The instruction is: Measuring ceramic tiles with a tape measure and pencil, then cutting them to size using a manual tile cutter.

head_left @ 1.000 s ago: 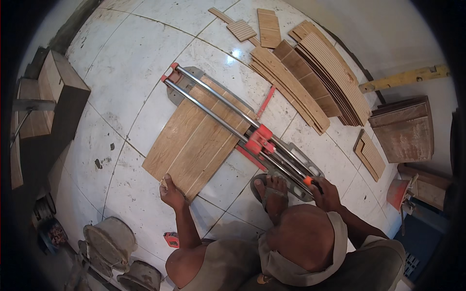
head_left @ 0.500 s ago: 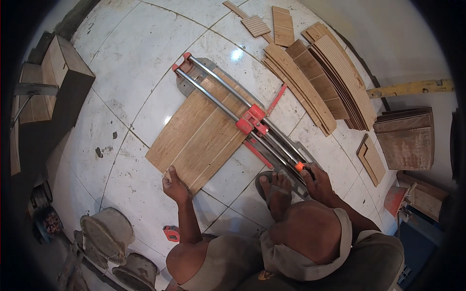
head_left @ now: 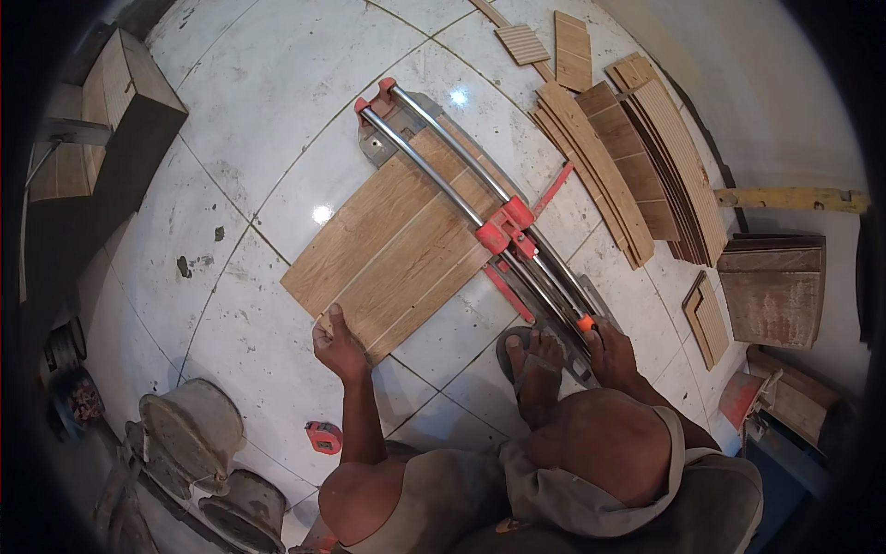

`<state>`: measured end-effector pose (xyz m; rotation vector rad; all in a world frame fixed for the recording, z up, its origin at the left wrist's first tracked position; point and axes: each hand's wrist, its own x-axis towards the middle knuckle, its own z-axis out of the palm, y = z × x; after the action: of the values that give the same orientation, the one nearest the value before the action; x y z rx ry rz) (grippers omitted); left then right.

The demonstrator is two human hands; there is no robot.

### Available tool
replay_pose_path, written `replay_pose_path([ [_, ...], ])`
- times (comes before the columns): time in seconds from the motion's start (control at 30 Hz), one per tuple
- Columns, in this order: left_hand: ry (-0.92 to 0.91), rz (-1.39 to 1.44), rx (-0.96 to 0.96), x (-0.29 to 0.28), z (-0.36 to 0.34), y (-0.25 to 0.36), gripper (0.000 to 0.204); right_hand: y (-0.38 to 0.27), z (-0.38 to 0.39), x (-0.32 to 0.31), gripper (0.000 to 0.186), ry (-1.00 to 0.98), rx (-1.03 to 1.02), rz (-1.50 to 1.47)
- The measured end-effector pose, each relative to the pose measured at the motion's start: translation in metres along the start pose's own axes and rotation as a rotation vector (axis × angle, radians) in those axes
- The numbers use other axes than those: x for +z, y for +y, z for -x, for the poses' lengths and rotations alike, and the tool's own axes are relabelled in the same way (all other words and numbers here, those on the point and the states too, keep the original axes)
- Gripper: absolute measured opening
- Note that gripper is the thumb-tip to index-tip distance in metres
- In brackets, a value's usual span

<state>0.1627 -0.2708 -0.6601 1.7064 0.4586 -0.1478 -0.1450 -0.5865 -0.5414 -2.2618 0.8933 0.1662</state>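
Note:
A wood-look tile (head_left: 383,254) with pale lines across it lies with its far part under the two steel rails of a manual tile cutter (head_left: 434,171). The red carriage (head_left: 506,226) sits partway along the rails, by the tile's right edge. My left hand (head_left: 341,349) grips the tile's near-left edge, thumb on top and fingers mostly hidden below. At the cutter's near end, my right hand (head_left: 611,355) is closed round the handle, whose orange part (head_left: 586,322) shows ahead of the fingers. My sandalled foot (head_left: 533,365) rests beside the cutter's near end.
Stacked tile strips (head_left: 600,175) lie at the far right, beside a yellow level (head_left: 794,198) and brown tiles (head_left: 773,286) against the wall. A red tape measure (head_left: 324,438) is near my left forearm. Dirty buckets (head_left: 194,429) stand at the near left, a tiled step (head_left: 138,120) at far left.
The whole view has shifted and turned slightly, so the cutter appears farther right. Both hands keep their hold on the tile and the handle; the carriage shows no clear movement along the rails.

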Motion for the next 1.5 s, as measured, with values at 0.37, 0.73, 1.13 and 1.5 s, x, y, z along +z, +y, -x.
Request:
replay_pose_path([
  [0.37,0.003,-0.004,-0.032,-0.002,-0.002,-0.005,0.033,-0.037,-0.006,-0.018,0.027,-0.021,0.030,0.068],
  [0.73,-0.013,-0.038,-0.034,-0.004,-0.002,0.001,0.035,-0.152,-0.187,0.020,0.038,-0.032,-0.014,0.111],
  [1.13,-0.032,0.048,-0.016,-0.002,-0.004,0.004,0.038,-0.201,-0.210,-0.054,0.057,-0.098,-0.252,0.027],
  [1.5,0.009,0.001,-0.007,-0.004,-0.008,0.005,0.037,-0.144,-0.222,-0.016,0.029,-0.493,0.019,-0.392],
])
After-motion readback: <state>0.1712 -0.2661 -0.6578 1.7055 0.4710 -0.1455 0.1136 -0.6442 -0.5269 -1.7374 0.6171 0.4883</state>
